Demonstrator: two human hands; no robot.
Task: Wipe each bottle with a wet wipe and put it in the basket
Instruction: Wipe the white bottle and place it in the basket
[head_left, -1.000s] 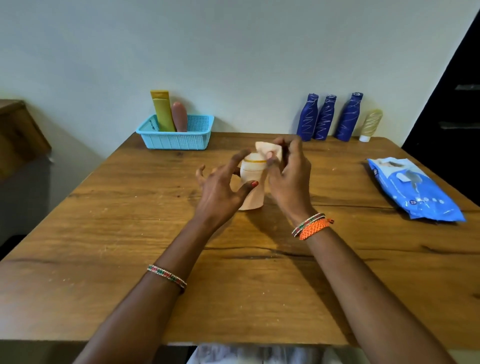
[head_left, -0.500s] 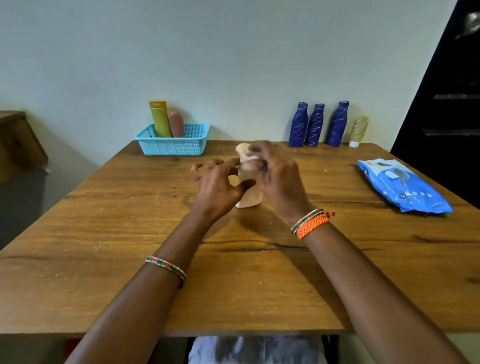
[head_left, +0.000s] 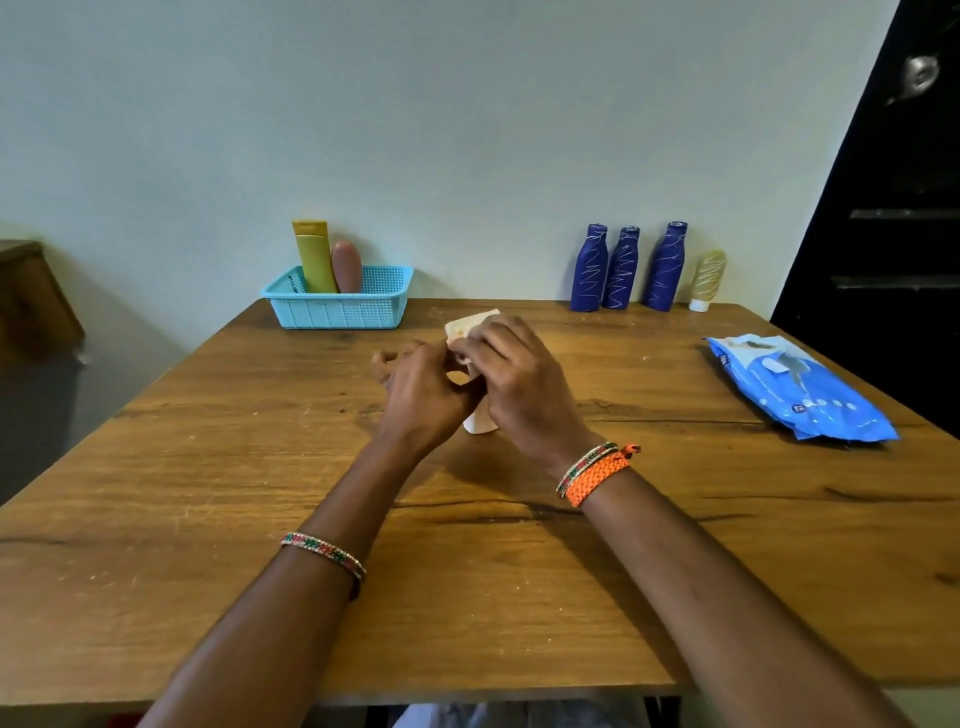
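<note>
Both hands have drawn closer together since a second ago, now covering most of the cream bottle (head_left: 480, 423) at mid-bench. Bare wooden bench (head_left: 208, 467) lies open on every side of them. Left hand (head_left: 423, 397) grips the bottle's side; right hand (head_left: 511, 384) presses a wet wipe (head_left: 470, 325) over its top. Two bottles stand in the blue basket (head_left: 340, 309) at the far edge. Four bottles line the wall: three dark blue (head_left: 621, 270), one yellowish (head_left: 706, 278). One wipes pack (head_left: 800, 387) lies right.

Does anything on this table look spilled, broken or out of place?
Nothing stands out. Two bottles stand in the basket, four more line the wall upright, the wipes pack lies flat, and both hands hold the pale bottle.
</note>
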